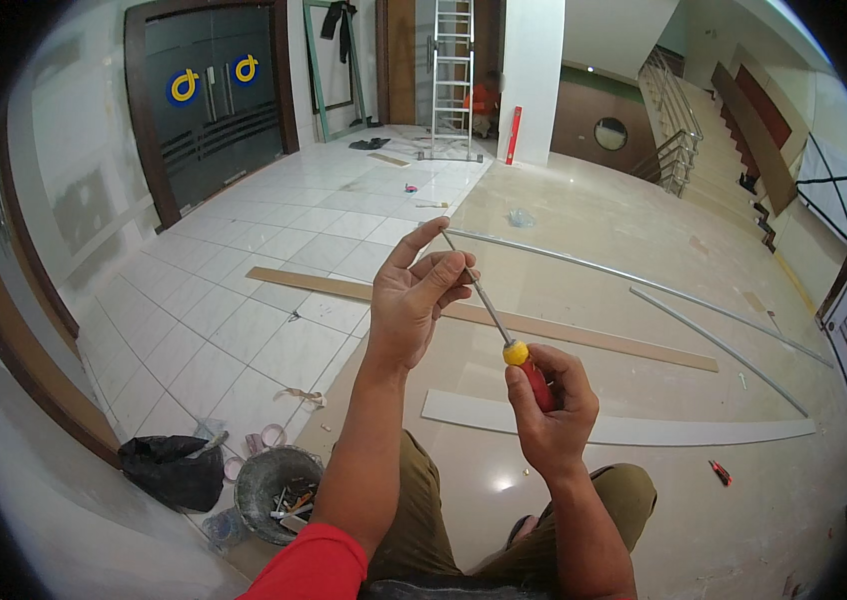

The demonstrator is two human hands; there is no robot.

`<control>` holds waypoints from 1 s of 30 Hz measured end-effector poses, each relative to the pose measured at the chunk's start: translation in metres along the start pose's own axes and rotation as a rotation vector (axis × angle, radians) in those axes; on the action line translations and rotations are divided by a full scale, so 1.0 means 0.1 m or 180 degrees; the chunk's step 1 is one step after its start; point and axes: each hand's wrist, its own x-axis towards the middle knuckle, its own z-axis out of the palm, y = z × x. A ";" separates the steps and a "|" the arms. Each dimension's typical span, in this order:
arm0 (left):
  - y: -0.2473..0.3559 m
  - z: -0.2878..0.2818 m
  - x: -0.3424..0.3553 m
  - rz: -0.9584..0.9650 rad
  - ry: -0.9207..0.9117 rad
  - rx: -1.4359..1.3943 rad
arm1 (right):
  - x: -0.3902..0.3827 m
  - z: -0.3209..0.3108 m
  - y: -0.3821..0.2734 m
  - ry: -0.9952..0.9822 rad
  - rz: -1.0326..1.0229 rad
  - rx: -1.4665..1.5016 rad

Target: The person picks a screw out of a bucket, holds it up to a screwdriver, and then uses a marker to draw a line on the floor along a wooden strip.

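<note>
A screwdriver (pixel 494 312) with a long thin metal shaft and a red and yellow handle is held up in front of me, its tip pointing up and to the left. My right hand (pixel 556 408) is closed around the handle. At the upper end, my left hand (pixel 418 290) pinches the shaft between thumb and fingers, and the index fingertip touches the tip. Whether a small screw sits at the tip is too fine to make out. Below my hands lie a brown board strip (pixel 584 330) and a white board strip (pixel 634 428) on the floor.
Two metal profiles (pixel 634 279) lie to the right. A red utility knife (pixel 720 473) is on the floor at near right. Near left stand a bucket of tools (pixel 262 490) and a black bag (pixel 172 478). Farther off are a ladder (pixel 453 80) and a crouching person (pixel 484 103).
</note>
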 end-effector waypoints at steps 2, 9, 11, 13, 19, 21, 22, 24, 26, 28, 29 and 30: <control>0.00 0.01 0.00 0.0008 -0.0006 0.0020 | 0.00 -0.01 -0.01 -0.0091 0.0084 0.0133; -0.01 0.01 0.00 0.0017 0.0002 0.0079 | 0.04 -0.06 -0.09 -0.0285 0.0849 0.0810; -0.01 0.00 0.00 0.0039 0.0000 0.0039 | 0.06 -0.10 -0.11 -0.0485 0.1300 0.1188; 0.00 0.00 -0.01 -0.0008 0.0016 -0.0071 | 0.07 -0.10 -0.11 -0.0515 0.1426 0.1299; -0.04 -0.05 0.01 -0.0173 -0.0181 -0.0681 | 0.08 -0.13 -0.09 -0.0642 0.1840 0.1799; -0.08 -0.06 0.02 -0.0290 -0.0253 -0.0975 | 0.08 -0.13 -0.09 -0.0643 0.1932 0.1957; -0.09 -0.05 0.02 -0.0405 -0.0323 -0.1266 | 0.09 -0.13 -0.09 -0.0680 0.1962 0.2055; -0.10 -0.04 0.03 -0.0551 -0.0382 -0.1569 | 0.09 -0.14 -0.08 -0.0727 0.1991 0.2159; -0.11 -0.05 0.03 -0.0705 -0.0443 -0.1874 | 0.08 -0.14 -0.08 -0.0722 0.1950 0.2128; -0.14 -0.08 0.03 -0.0833 -0.0398 -0.2053 | 0.08 -0.15 -0.07 -0.0719 0.1916 0.2144; -0.14 -0.09 0.03 -0.0833 -0.0397 -0.2052 | 0.08 -0.15 -0.07 -0.0710 0.1883 0.2155; -0.14 -0.10 0.03 -0.0849 -0.0393 -0.2069 | 0.08 -0.15 -0.07 -0.0710 0.1884 0.2155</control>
